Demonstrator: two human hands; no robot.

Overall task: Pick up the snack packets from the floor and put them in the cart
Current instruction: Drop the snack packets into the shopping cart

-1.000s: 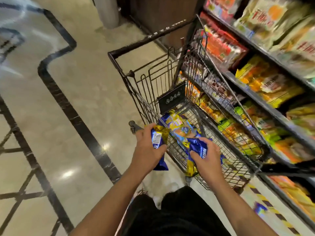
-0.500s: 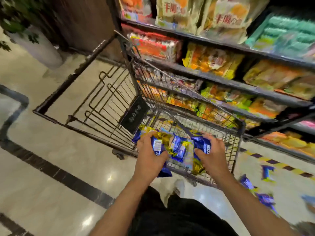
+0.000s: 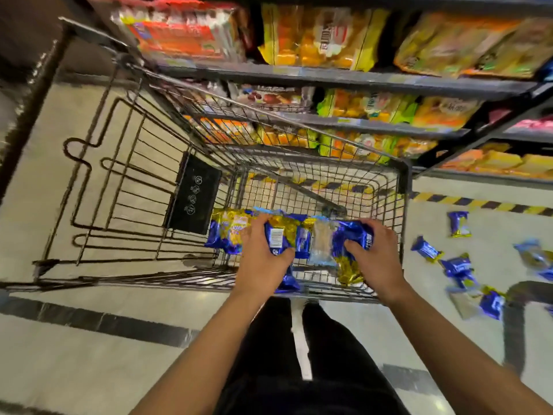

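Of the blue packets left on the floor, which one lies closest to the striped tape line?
The lone packet nearest the yellow-black tape, with a gold lower end. The other floor packets lie in a loose cluster nearer the camera.

Glossy beige floor beside stocked shelves.

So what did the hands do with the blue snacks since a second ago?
Both hands moved forward and down into the cart, over the packets already lying there. The left hand holds its blue packet as before, and the right hand holds its blue and gold packet; neither was let go. The view also swung right, so packets on the floor now show.
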